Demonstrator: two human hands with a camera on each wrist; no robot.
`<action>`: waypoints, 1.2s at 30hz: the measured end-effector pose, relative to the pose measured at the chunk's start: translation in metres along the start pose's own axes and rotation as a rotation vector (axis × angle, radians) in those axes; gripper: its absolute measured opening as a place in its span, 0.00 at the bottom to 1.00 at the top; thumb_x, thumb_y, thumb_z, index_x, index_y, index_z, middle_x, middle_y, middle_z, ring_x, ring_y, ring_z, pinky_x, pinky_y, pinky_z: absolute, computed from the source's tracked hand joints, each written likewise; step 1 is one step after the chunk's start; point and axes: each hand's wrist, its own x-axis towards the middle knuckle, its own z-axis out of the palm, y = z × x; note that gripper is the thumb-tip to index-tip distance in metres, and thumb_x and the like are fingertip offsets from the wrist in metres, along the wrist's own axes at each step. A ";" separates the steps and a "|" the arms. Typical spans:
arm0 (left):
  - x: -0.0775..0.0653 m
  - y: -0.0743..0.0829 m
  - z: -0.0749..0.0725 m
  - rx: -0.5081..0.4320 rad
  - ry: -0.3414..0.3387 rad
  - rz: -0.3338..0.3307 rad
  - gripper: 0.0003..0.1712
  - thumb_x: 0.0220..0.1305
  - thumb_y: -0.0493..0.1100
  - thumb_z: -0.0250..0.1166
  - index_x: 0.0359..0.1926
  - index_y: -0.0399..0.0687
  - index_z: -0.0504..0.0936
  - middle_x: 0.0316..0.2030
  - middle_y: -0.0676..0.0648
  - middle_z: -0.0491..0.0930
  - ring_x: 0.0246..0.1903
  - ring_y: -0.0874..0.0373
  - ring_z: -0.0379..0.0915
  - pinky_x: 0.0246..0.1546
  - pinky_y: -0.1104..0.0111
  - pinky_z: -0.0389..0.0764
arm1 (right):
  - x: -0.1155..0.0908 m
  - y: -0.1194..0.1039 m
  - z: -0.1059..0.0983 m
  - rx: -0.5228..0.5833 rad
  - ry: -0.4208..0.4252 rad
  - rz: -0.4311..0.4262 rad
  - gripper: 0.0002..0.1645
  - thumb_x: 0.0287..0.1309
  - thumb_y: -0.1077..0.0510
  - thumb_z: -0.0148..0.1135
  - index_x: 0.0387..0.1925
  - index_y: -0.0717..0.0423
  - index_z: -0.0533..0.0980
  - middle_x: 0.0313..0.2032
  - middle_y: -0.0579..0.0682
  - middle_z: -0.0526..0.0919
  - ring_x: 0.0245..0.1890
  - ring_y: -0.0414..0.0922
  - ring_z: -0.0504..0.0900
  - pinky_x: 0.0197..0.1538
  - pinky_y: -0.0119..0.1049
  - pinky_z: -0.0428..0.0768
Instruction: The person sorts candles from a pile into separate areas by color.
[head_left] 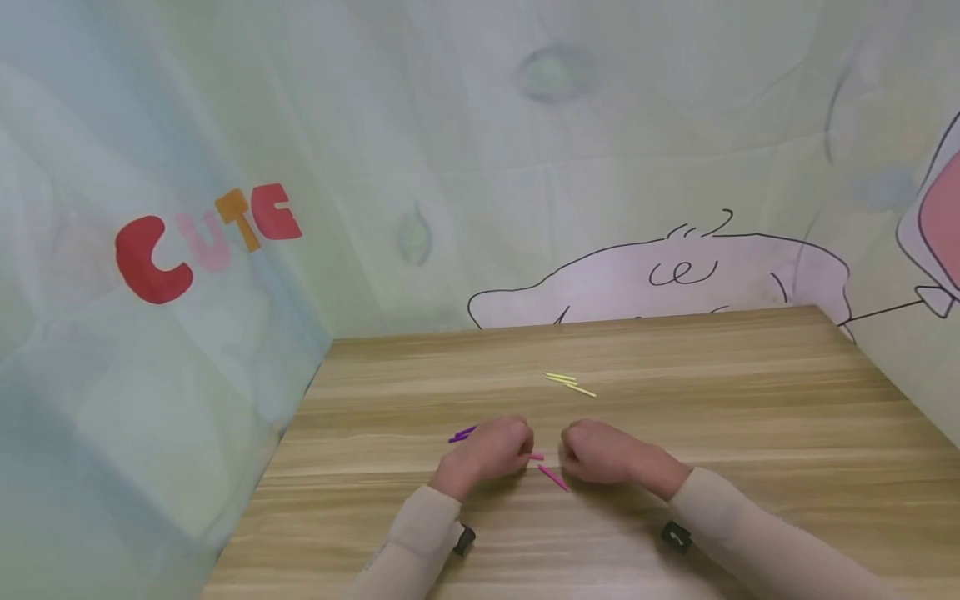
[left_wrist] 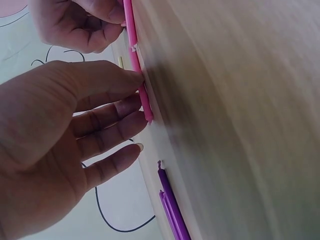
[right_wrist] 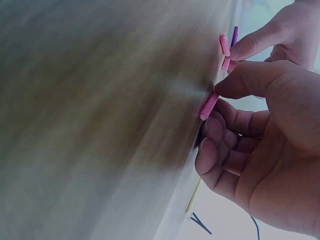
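Note:
My left hand (head_left: 495,446) pinches a pink candle (left_wrist: 144,100) between thumb and fingers, low over the wooden table; its tip (head_left: 536,456) pokes out past the fingertips in the head view. A second pink candle (head_left: 553,477) lies slanted between the two hands. My right hand (head_left: 603,452) holds a third pink candle (right_wrist: 209,106) at thumb and fingertips, close to the tabletop; the hand hides it in the head view. Just left of my left hand are purple candles (head_left: 461,434), their wick ends showing in the left wrist view.
Several thin yellow candles (head_left: 570,382) lie farther back on the wooden table (head_left: 712,400). Printed cloth walls (head_left: 450,167) rise at the back and both sides. A dark strap buckle (head_left: 677,537) hangs under the right sleeve, another (head_left: 465,540) by the left.

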 end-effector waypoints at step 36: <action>0.005 0.015 0.004 0.084 0.022 0.025 0.10 0.60 0.39 0.68 0.23 0.52 0.78 0.24 0.56 0.69 0.22 0.64 0.64 0.22 0.73 0.68 | -0.005 0.002 0.000 -0.004 0.037 -0.024 0.15 0.53 0.63 0.63 0.17 0.49 0.69 0.20 0.40 0.67 0.20 0.37 0.64 0.26 0.33 0.70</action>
